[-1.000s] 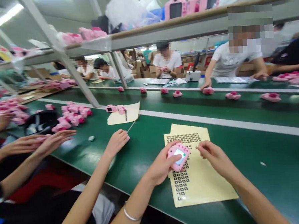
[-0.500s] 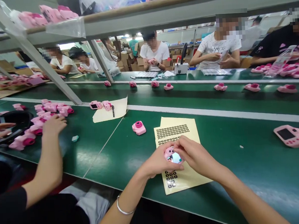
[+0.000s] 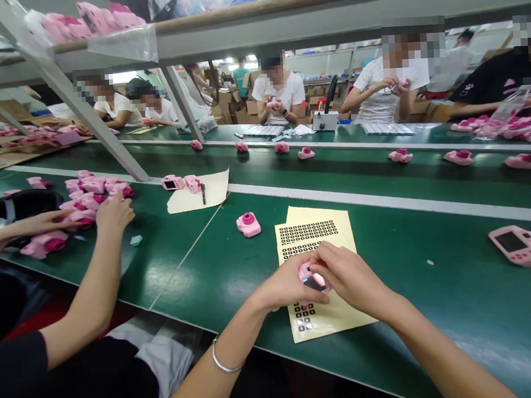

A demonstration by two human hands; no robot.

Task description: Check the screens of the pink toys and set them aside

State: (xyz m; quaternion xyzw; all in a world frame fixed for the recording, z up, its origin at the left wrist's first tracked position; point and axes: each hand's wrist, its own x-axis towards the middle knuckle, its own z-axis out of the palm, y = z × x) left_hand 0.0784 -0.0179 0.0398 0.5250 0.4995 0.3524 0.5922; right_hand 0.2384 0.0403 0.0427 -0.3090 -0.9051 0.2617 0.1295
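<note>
Left hand point(image 3: 283, 284) and right hand point(image 3: 352, 276) close together, both clamped on a small pink plastic toy camera point(image 3: 313, 278), rounded body, glossy screen upward, just above a cream backing sheet point(image 3: 333, 231) gridded with black square stickers. Smooth green workbench point(image 3: 430, 291) beyond, with open room rightward to a flat pink camera point(image 3: 521, 246); a chunky pink camera point(image 3: 248, 225) just beside the sheet's top-left corner.

Pink toy camera point(image 3: 305, 273); dark green bench point(image 3: 431, 309); pale yellow sheet point(image 3: 329, 231) gridded in black squares
</note>
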